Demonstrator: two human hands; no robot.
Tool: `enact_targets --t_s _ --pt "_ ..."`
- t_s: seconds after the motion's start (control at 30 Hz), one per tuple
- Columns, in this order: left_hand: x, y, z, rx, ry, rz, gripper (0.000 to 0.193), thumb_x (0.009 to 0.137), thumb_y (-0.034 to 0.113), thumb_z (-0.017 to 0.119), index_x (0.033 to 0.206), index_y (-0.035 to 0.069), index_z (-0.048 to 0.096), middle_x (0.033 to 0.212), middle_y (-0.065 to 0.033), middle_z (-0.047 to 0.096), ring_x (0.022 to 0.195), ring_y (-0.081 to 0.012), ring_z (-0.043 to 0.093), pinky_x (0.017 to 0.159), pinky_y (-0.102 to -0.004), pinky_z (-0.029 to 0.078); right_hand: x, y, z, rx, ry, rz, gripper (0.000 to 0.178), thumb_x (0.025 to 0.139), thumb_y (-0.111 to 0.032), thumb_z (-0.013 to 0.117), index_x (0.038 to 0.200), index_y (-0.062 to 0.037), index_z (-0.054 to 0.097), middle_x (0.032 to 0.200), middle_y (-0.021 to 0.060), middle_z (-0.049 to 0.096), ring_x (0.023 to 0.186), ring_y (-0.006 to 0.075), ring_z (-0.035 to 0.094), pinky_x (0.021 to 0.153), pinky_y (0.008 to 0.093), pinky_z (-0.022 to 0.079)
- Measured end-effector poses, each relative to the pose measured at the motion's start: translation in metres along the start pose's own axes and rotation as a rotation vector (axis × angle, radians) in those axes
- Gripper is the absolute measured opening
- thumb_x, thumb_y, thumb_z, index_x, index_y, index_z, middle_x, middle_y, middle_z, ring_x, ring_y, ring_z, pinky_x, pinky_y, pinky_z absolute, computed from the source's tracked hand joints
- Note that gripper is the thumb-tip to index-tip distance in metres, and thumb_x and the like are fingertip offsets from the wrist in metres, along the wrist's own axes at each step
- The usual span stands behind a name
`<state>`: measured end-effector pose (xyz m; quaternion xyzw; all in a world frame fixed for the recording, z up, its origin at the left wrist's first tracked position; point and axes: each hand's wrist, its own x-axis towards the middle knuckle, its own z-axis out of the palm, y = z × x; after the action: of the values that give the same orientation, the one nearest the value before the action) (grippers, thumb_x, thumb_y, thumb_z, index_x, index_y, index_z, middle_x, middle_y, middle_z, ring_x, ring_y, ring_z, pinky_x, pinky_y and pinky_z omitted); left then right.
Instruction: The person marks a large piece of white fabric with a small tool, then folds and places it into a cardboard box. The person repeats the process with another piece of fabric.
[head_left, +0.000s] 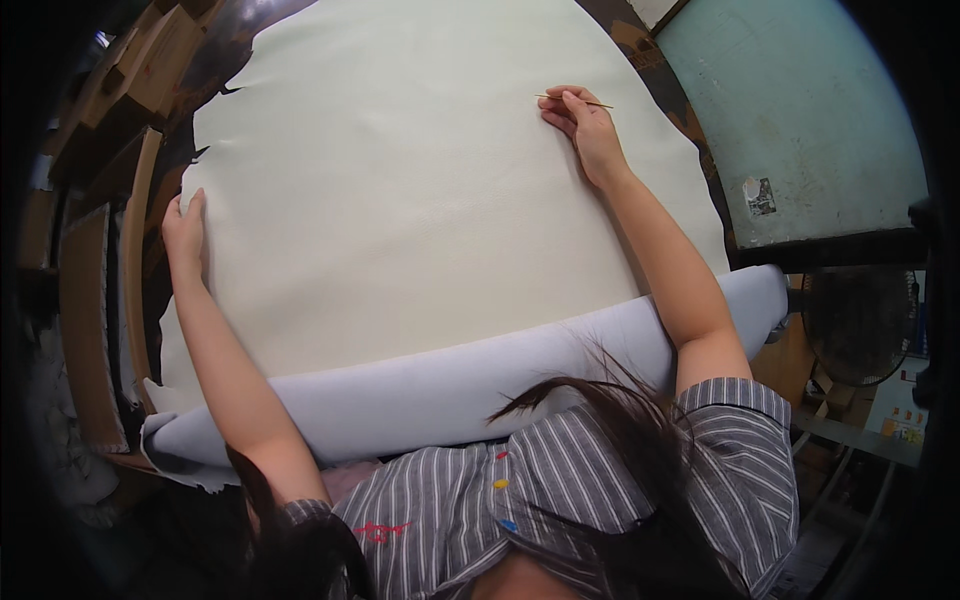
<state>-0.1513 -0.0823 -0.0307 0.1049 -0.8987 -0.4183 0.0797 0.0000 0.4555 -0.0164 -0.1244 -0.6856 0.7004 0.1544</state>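
A large cream sheet with a ragged outline, looking like a leather hide (420, 200), lies spread in front of me. Its near end is folded or rolled over against my body, showing a pale bluish-white underside (480, 385). At the left edge my left hand (185, 235) has the hide's border between thumb and fingers; some fingertips are hidden. Farther out on the right, my right hand (590, 130) pinches a thin, golden-brown pen-like stick (602, 105), held nearly level just above the hide. Its exact kind is too small to make out.
Cardboard boxes (150, 75) and upright boards (85, 320) crowd the left side. A pale green panel (800, 110) with a dark edge stands at the far right, with a black round fan (860, 325) below it. Dark patterned covering (640, 45) shows beneath the hide.
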Motion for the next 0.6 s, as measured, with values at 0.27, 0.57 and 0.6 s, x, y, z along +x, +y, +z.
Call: enact_targets --t_s 0.27,0.57,0.6 --pt "0.010 -0.011 0.000 0.023 0.003 0.036 0.055 0.089 0.034 0.068 0.127 -0.004 0.060 0.120 -0.0185 0.067 0.111 -0.0262 0.063 0.098 -0.0362 0.045 -0.091 -0.046 -0.079 -0.395 0.122 -0.135 0.025 0.105 -0.019 0.045 0.114 -0.0069 0.065 0.100 0.0056 0.068 0.101 0.0145 0.065 0.092 0.0314 0.050" --pt "0.001 -0.033 0.012 0.286 0.343 0.362 0.060 0.088 0.031 0.071 0.138 0.005 0.052 0.130 -0.0165 0.061 0.124 -0.0328 0.055 0.104 -0.0403 0.042 -0.270 -0.057 -0.123 -1.063 -0.007 -0.427 0.025 0.100 -0.009 0.050 0.121 -0.0072 0.064 0.123 0.0102 0.068 0.129 0.0300 0.055 0.110 0.0443 0.035" --pt "-0.008 -0.025 0.019 0.378 0.459 0.416 0.064 0.087 0.031 0.071 0.143 0.010 0.048 0.133 -0.0144 0.058 0.127 -0.0333 0.052 0.106 -0.0421 0.041 -0.273 -0.057 -0.123 -1.048 0.011 -0.424 0.025 0.099 -0.009 0.051 0.121 -0.0080 0.065 0.123 0.0089 0.068 0.130 0.0296 0.055 0.111 0.0449 0.034"
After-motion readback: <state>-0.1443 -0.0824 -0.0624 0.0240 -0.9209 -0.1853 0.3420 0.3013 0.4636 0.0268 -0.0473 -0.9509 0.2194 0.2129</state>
